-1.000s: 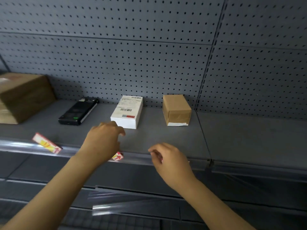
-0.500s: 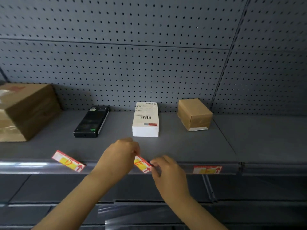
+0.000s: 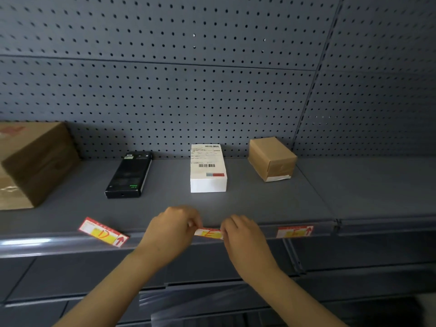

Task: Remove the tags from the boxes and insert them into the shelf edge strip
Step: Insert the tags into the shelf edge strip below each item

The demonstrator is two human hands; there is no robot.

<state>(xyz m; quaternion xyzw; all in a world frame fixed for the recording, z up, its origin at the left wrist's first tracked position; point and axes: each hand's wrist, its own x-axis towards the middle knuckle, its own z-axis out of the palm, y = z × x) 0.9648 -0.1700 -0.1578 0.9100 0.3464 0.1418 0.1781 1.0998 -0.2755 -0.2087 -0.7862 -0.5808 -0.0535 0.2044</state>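
A red, white and yellow tag marked E (image 3: 209, 233) lies level along the shelf edge strip (image 3: 254, 228), in front of the white box (image 3: 208, 168). My left hand (image 3: 173, 230) pinches its left end and my right hand (image 3: 243, 234) pinches its right end. Whether it sits inside the strip is hidden by my fingers. A tag marked D (image 3: 103, 232) lies tilted on the shelf lip in front of the black box (image 3: 129, 174). Another tag (image 3: 295, 231) sits in the strip below the small brown box (image 3: 272, 159).
A large brown carton (image 3: 33, 161) stands at the left end of the grey shelf (image 3: 236, 204). A pegboard wall (image 3: 188, 90) rises behind. Lower shelves with a loose clear plastic strip (image 3: 200, 300) lie below my arms.
The view tilted up and shifted. The E tag went from tilted between my fingers to level along the strip, now held at both ends. The right-hand tag came into sight.
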